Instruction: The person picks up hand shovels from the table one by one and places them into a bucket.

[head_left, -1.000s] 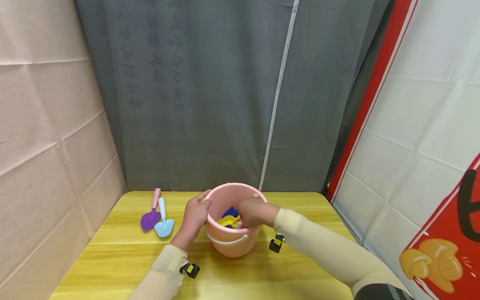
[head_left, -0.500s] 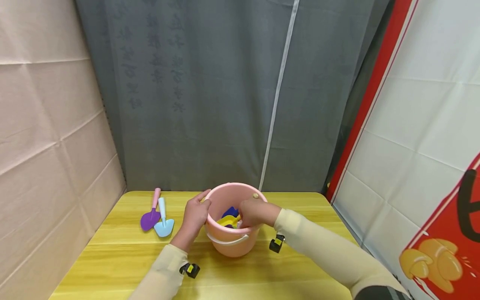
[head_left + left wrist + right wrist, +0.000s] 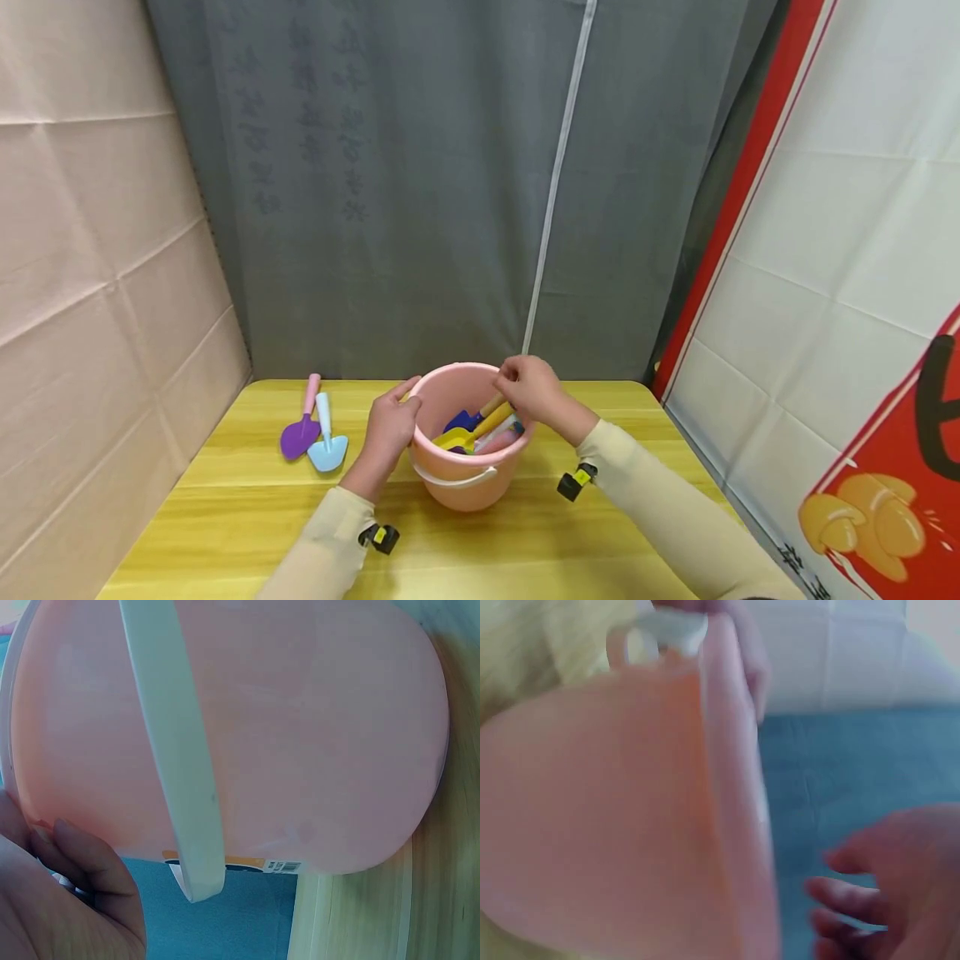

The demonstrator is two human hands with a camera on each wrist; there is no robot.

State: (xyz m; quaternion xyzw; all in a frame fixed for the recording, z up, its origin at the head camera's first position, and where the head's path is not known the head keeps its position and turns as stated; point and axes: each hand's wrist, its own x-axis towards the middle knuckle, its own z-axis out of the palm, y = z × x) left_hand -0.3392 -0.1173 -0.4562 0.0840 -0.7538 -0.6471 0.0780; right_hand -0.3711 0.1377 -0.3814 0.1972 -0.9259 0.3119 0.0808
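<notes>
A pink bucket [image 3: 463, 490] with a white handle [image 3: 454, 481] stands on the table, tilted slightly towards me in the head view. My left hand [image 3: 392, 423] grips its rim at the left; the left wrist view shows curled fingers [image 3: 97, 859] against the pink wall. Over the right side of the rim is my right hand [image 3: 534, 390], its fingers loosely bent with nothing between them in the right wrist view. Inside the bucket lie a yellow shovel [image 3: 459, 438], a blue shovel [image 3: 462, 421] and some pink and white pieces, partly hidden by the rim.
On the table [image 3: 247, 508], left of the bucket, lie a purple shovel [image 3: 300, 438] with a pink handle and a light blue shovel [image 3: 327, 454]. A grey curtain [image 3: 405, 208] hangs behind, with a white sheet [image 3: 840, 217] at the right.
My right hand has come up out of the bucket to above its right rim, uncovering the yellow handle and other pieces inside. The left hand stays on the rim.
</notes>
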